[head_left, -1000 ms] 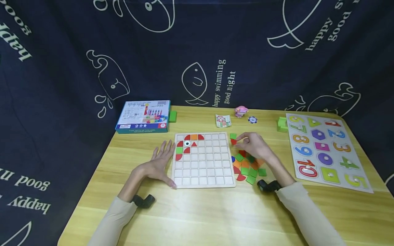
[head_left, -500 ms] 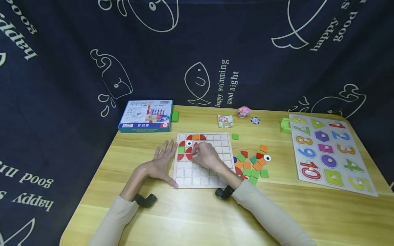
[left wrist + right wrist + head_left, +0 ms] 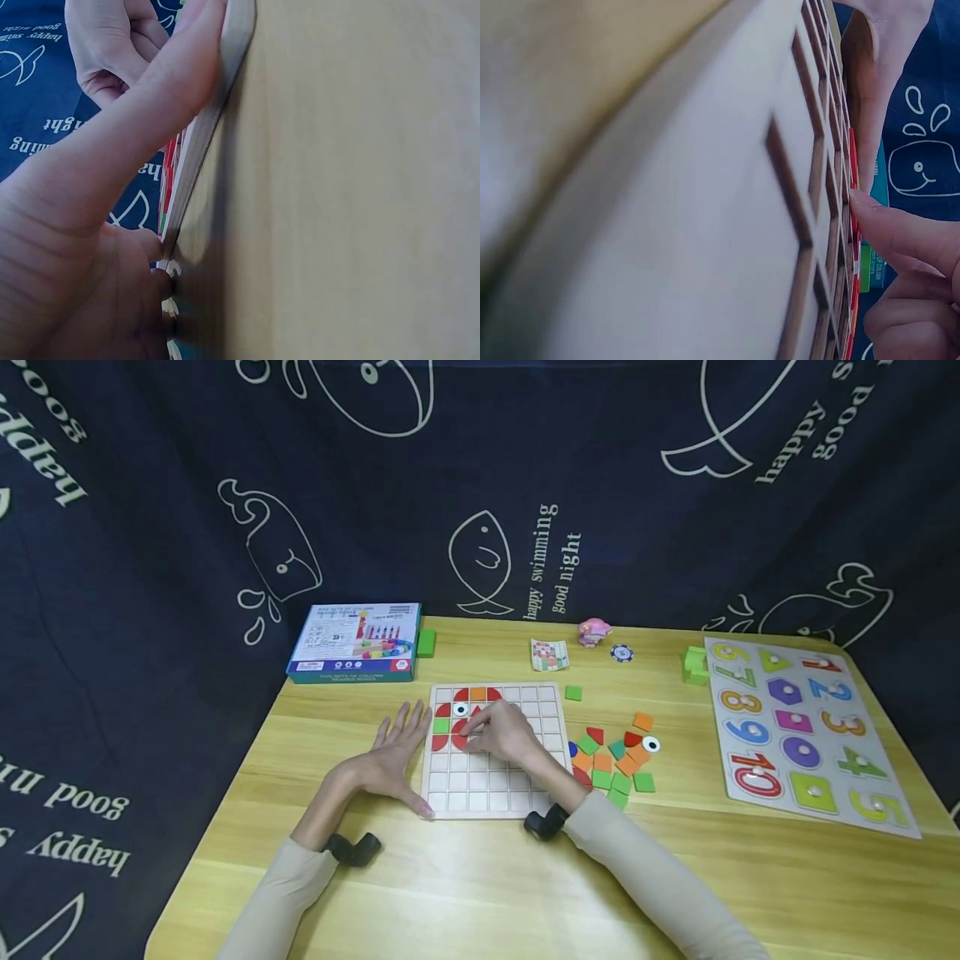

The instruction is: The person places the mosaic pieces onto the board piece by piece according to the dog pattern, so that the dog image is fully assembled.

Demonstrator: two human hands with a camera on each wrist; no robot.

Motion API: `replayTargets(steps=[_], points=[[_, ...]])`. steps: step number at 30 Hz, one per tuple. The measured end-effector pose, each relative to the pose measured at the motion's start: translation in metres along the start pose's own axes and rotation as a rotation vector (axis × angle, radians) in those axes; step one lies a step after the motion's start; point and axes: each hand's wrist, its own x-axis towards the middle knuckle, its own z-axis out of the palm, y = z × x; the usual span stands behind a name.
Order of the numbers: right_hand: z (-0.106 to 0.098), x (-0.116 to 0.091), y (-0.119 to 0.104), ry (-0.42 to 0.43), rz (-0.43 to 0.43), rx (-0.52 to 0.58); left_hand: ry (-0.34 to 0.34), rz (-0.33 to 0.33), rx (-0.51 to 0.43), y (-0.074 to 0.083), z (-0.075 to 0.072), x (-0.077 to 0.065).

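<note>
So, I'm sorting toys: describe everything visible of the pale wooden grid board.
The pale, squarish board looks wooden, with rounded corners and ridges forming square cells. It lies flat on the yellowish wooden table. Red, orange and green tiles, plus a white eye tile, fill cells toward its far left; visible near cells are bare. The left grip touches its left edge and near left corner; the right grip touches a red tile on it.

Behind the wood-grained table (image 3: 405, 910) and to its left hangs a dark blue cloth (image 3: 375, 485), printed with white fish (image 3: 481, 560), whales (image 3: 282, 567) and English words (image 3: 541, 564). Soft light (image 3: 465, 860) reflects on the table's near part.
</note>
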Motion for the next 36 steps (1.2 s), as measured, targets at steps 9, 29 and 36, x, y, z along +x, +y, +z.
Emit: replayTargets(steps=[9, 29, 36], points=[[-0.026, -0.010, 0.016, -0.019, -0.023, 0.023, -0.002, -0.005, 0.011, 0.001, 0.000, -0.001], [-0.138, -0.066, 0.116, -0.036, 0.167, -0.020, -0.008, -0.016, 0.004, -0.001, 0.000, 0.000], [-0.141, -0.076, 0.124, -0.081, 0.260, -0.028, -0.004, -0.011, 0.003, -0.001, 0.002, 0.001]])
